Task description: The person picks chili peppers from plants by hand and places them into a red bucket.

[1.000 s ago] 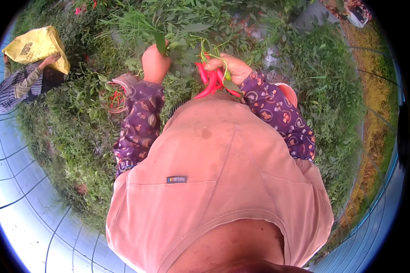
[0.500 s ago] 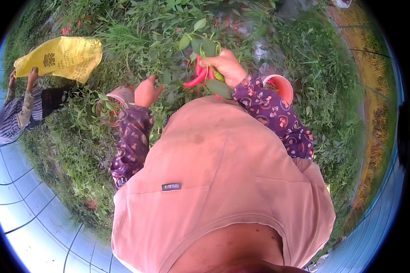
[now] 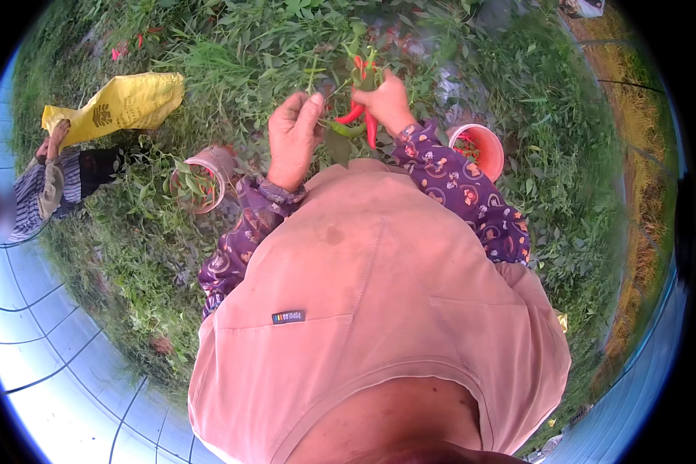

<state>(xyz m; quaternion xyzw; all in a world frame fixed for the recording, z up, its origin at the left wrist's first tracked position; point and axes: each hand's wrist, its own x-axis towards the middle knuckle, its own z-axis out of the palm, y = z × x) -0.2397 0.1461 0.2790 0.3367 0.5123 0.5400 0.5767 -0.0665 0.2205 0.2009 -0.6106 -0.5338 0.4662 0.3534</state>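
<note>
My right hand (image 3: 388, 104) is closed round a bunch of red chili peppers (image 3: 372, 131) with some green leaves among them. Close on its left, my left hand (image 3: 292, 135) has thumb and fingers pressed together by thin stems and leaves; what they pinch is too small to make out. A green chili pepper (image 3: 348, 130) hangs between the two hands. To the left stands a pinkish bucket (image 3: 223, 164) with leaves and peppers inside. Just right of my right forearm is another bucket (image 3: 490, 145), pink-white, holding red and green peppers.
Dense green plants (image 3: 240, 46) surround me, with patches of pale ground sheeting among them. At the far left a person in a striped top holds a yellow sack (image 3: 135, 100). Along the right runs a strip of yellowed growth (image 3: 642, 255), beside a bluish curved wall.
My left hand has moved up and right, from beside the left bucket to the pepper bunch, and its fingers have closed. The bunch has shifted slightly right. The other person's sack has dropped a little.
</note>
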